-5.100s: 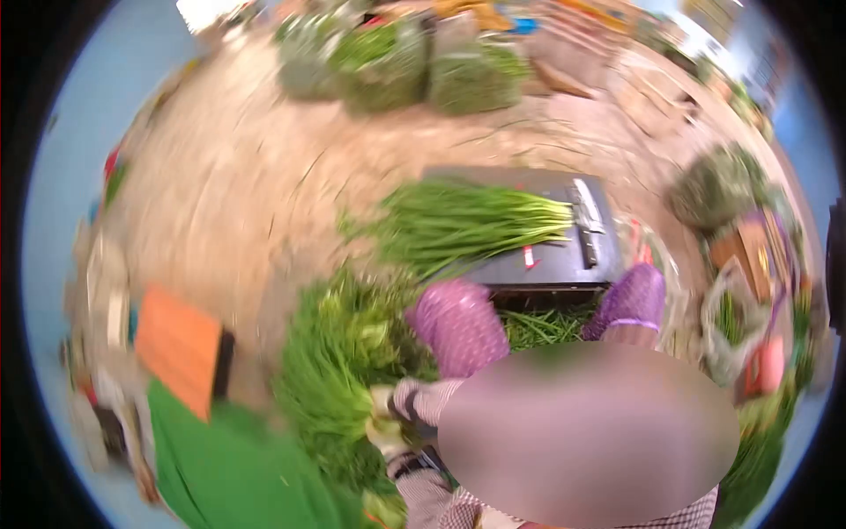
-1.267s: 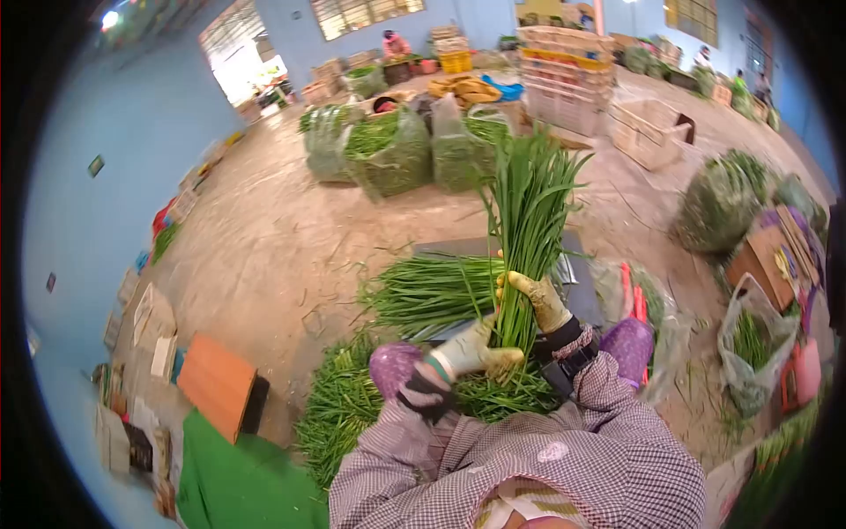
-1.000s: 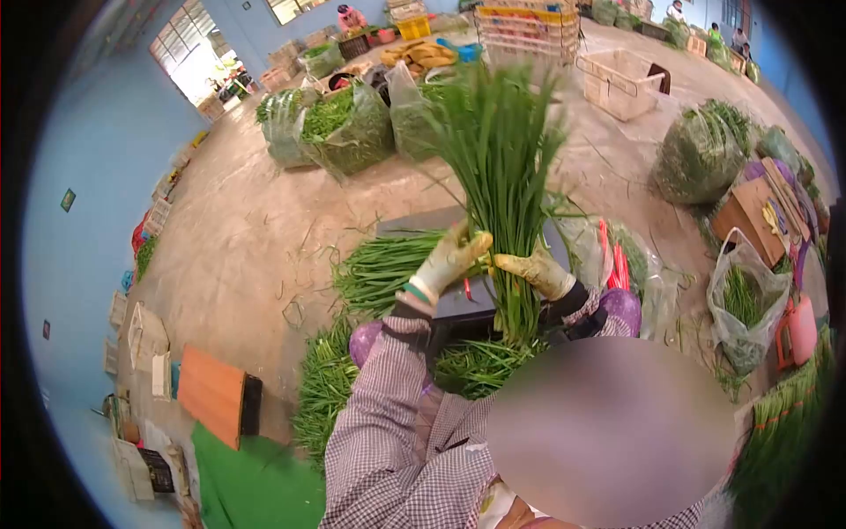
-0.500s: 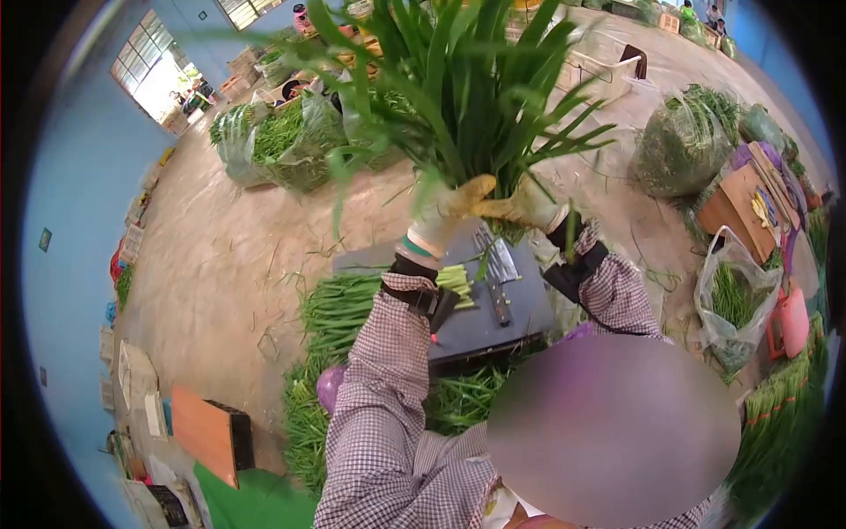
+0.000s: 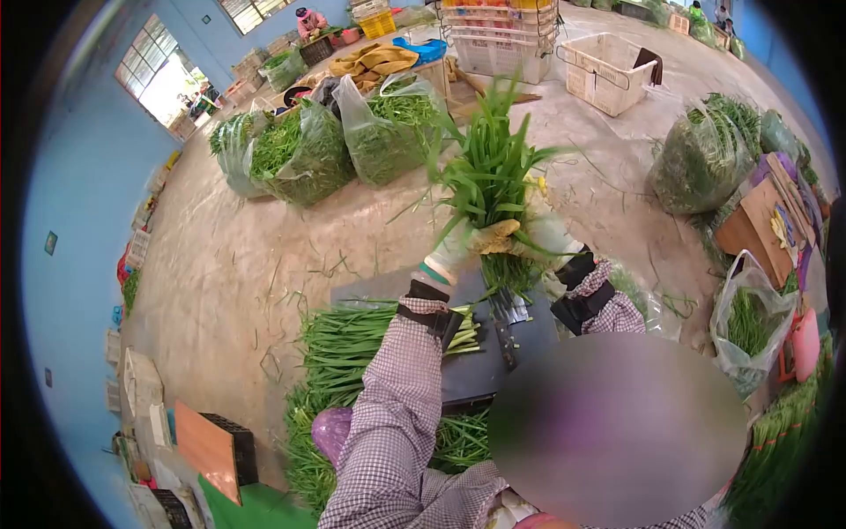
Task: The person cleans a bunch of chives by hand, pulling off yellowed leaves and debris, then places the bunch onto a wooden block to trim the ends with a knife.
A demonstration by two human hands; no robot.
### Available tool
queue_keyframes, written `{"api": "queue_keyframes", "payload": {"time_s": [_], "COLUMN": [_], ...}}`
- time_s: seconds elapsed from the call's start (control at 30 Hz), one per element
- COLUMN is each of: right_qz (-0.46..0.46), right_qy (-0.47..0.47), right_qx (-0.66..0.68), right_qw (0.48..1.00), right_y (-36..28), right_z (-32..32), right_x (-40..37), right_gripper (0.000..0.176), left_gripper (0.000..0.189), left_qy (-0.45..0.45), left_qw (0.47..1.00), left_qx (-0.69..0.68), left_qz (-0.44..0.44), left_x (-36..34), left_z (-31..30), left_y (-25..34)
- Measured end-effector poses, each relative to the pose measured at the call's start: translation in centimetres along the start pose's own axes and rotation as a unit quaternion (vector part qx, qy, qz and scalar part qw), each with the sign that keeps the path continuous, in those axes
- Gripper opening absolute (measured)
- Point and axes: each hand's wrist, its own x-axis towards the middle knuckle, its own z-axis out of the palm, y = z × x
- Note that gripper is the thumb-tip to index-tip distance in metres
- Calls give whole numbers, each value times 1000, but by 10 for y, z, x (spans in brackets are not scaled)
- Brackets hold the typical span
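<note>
Both gloved hands hold one leafy bunch of garlic chives (image 5: 492, 181) upright above the dark board. My left hand (image 5: 471, 245) is closed round the bunch from the left; its fingers show yellow on the glove. From the right, my right hand (image 5: 546, 238) is closed on the same bunch, partly hidden by leaves. The lower stalks hang below the hands. Underneath on the board (image 5: 538, 339) lies a knife (image 5: 507, 342) with a dark handle, its blade partly covered by the stalks. A pile of chives (image 5: 348, 348) with pale cut ends rests at the board's left.
Plastic bags of greens (image 5: 304, 154) stand across the floor ahead, with another bag (image 5: 705, 154) at the right. White crates (image 5: 608, 75) are at the back. Tied bundles (image 5: 780, 423) line the near right. A person (image 5: 310, 25) sits far off.
The bunch and both hands have come down and away from the camera, lowering the leaves so the crates and bags behind now show. Both hands keep their hold.
</note>
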Motion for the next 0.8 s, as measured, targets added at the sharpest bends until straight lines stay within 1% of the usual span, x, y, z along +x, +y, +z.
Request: {"api": "queue_keyframes", "payload": {"time_s": [0.03, 0.07, 0.1, 0.13, 0.17, 0.2, 0.23, 0.27, 0.3, 0.33, 0.37, 0.43, 0.47, 0.5, 0.53, 0.57, 0.6, 0.63, 0.7, 0.73, 0.77, 0.8], "right_qz": [-14, -5, 5, 17, 31, 44, 46, 46, 30, 13, -3, -160, -74, 10, -28, -68, -96, -115, -95, -97, -97, -194], "right_qy": [-15, -20, -25, -29, -33, -36, -4, 25, 23, 22, 24, 35, 54, 71, 79, 85, 92, 94, 73, 76, 78, 143], "right_qx": [-52, 44, 140, 236, 330, 422, 365, 304, 241, 175, 109, 96, -9, -116, -236, -352, -123, 113, 19, -160, -335, -323], "right_qw": [998, 999, 990, 971, 943, 905, 930, 951, 970, 984, 994, 982, 996, 991, 968, 929, 983, 982, 993, 979, 934, 915], "right_y": [-7, -20, -33, -45, -55, -60, -62, -64, -56, -48, -45, -39, -42, -48, -40, -33, -45, -59, -41, -28, -27, -32], "right_z": [-2, -1, 1, 5, 9, 13, 16, 18, 10, 3, -3, -4, 1, 3, -10, -23, -17, -11, -13, -16, -16, -23], "right_x": [2, 3, 4, 4, 3, 2, 0, -1, 7, 15, 23, 33, 31, 31, 39, 51, 51, 48, 55, 56, 56, 62], "right_gripper": [52, 50, 48, 46, 44, 42, 41, 40, 39, 39, 38, 38, 35, 32, 30, 28, 28, 29, 33, 34, 35, 34], "left_gripper": [60, 64, 70, 73, 76, 80, 84, 89, 94, 98, 94, 87, 79, 73, 66, 60, 56, 52, 45, 43, 41, 40], "left_qy": [-14, -27, -39, 2, 45, 81, 122, 157, 193, 176, 185, 197, 218, 225, 232, 225, 235, 245, 281, 282, 281, 292], "left_qw": [990, 962, 916, 861, 791, 739, 684, 658, 630, 645, 662, 688, 715, 756, 791, 833, 847, 861, 893, 901, 908, 914], "left_qx": [120, 236, 348, 436, 518, 567, 611, 630, 648, 653, 610, 522, 484, 425, 360, 273, 271, 267, 238, 238, 238, 208], "left_qz": [67, 133, 194, 263, 324, 354, 379, 381, 383, 355, 394, 465, 454, 445, 437, 426, 393, 356, 258, 227, 198, 190], "left_x": [-1, -3, -6, -6, -7, -10, -13, -16, -19, -34, -47, -76, -97, -116, -135, -152, -173, -195, -234, -251, -265, -276], "left_z": [3, 12, 21, 30, 38, 43, 47, 52, 54, 59, 56, 44, 35, 29, 23, 17, 13, 11, 7, 11, 13, 14], "left_y": [10, 24, 36, 46, 53, 53, 53, 51, 51, 63, 71, 82, 80, 72, 63, 50, 38, 25, -8, -16, -23, -31]}}
